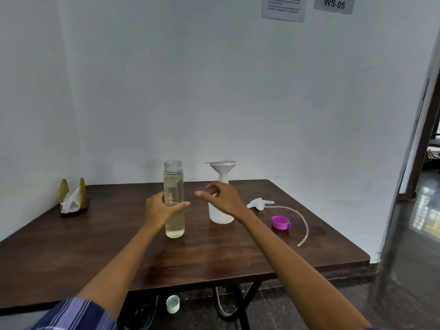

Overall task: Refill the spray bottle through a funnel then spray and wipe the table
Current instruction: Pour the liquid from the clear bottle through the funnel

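A tall clear bottle [174,217] without a cap holds pale liquid and stands upright mid-table. My left hand [160,208] wraps it from the left, with the thumb across its front and the fingers behind it. Just to the right stands the white spray bottle [221,216] with a white funnel [223,168] seated in its neck. My right hand [222,198] hovers in front of the spray bottle's upper part, fingers apart and holding nothing. The spray head [258,203] lies on the table to the right, its curved tube [304,225] trailing toward the near edge.
A purple cap [280,222] lies near the spray head. A wooden holder with tissues [72,200] sits at the far left corner of the dark wooden table [95,246]. A pale green cup [173,304] is on the floor under the table. White walls stand behind and to the left.
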The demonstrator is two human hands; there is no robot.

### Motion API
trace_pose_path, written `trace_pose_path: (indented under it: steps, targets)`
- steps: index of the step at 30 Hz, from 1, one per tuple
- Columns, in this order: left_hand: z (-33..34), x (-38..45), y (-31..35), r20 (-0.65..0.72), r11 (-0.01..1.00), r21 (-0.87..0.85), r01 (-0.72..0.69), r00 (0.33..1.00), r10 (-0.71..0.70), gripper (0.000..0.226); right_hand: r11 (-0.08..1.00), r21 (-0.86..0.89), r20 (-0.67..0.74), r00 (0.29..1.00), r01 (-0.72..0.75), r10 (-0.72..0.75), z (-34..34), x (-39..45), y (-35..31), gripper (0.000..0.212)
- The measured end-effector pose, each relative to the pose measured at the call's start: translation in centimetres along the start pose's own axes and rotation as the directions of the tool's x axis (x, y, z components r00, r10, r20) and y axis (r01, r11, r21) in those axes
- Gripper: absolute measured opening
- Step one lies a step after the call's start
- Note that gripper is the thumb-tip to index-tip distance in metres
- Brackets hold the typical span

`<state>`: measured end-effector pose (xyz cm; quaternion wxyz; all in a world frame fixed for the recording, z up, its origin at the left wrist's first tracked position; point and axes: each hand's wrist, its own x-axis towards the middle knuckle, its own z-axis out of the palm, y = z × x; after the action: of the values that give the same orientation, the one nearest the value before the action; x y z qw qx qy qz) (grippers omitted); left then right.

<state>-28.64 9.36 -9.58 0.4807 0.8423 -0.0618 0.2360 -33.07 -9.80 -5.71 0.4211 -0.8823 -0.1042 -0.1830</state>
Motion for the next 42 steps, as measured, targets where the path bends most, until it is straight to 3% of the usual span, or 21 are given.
trace_pose_path:
  steps: [2,4,9,11,14,17,23,26,30,36,42]
  targets:
    - [0.2,-1.0,0.6,0.033,0.999,-0.010,-0.053,0.998,0.053,0.037,0.988,0.150,0.096,0.995,-0.049,0.034,2.9,0.2,-1.7,0.068]
    - [0.7,-1.7,1.2,0.085,0.997,-0.045,-0.069,0.994,0.073,0.030,0.977,0.200,0.097,0.994,-0.070,0.052,5.4,0.4,-2.5,0.076]
    - [0.1,-1.6,0.4,0.381,0.992,-0.118,0.034,0.925,0.013,0.054,0.921,0.369,-0.108,0.978,-0.125,0.176,6.5,0.6,-1.9,0.042]
    - [-0.1,-1.1,-0.4,0.459,0.973,-0.184,0.136,0.888,-0.038,0.048,0.909,0.400,-0.138,0.972,-0.118,0.188,5.4,0.6,-1.2,0.031]
    - [0.4,-0.2,-0.4,0.405,0.981,-0.152,0.121,0.913,-0.050,0.047,0.900,0.421,-0.169,0.965,-0.112,0.199,2.8,0.5,-0.3,0.017]
    - [2.5,1.1,1.1,0.330,0.992,-0.115,0.043,0.944,-0.003,0.051,0.896,0.434,-0.213,0.957,-0.090,0.199,-0.5,0.6,0.0,0.024]
    - [9.2,3.8,5.4,0.358,0.970,-0.229,0.081,0.934,0.007,0.073,0.863,0.501,-0.291,0.927,-0.064,0.238,-4.6,1.7,1.4,0.016]
    - [12.1,4.1,6.2,0.374,0.969,-0.239,0.065,0.927,0.030,0.063,0.842,0.534,-0.300,0.913,-0.080,0.277,-4.7,1.6,2.2,0.027]
    - [14.1,3.9,5.5,0.324,0.987,-0.162,-0.012,0.944,0.064,0.057,0.807,0.585,-0.282,0.913,-0.080,0.295,-4.2,1.6,3.5,0.014]
    - [11.1,4.2,3.5,0.150,0.997,-0.071,-0.006,0.989,0.017,0.048,0.830,0.556,-0.310,0.916,-0.044,0.256,-4.3,2.3,3.7,0.015]
    - [6.7,3.3,1.8,0.136,0.998,-0.059,0.004,0.991,0.004,0.056,0.837,0.544,-0.292,0.925,-0.050,0.244,-2.9,3.0,2.8,0.015]
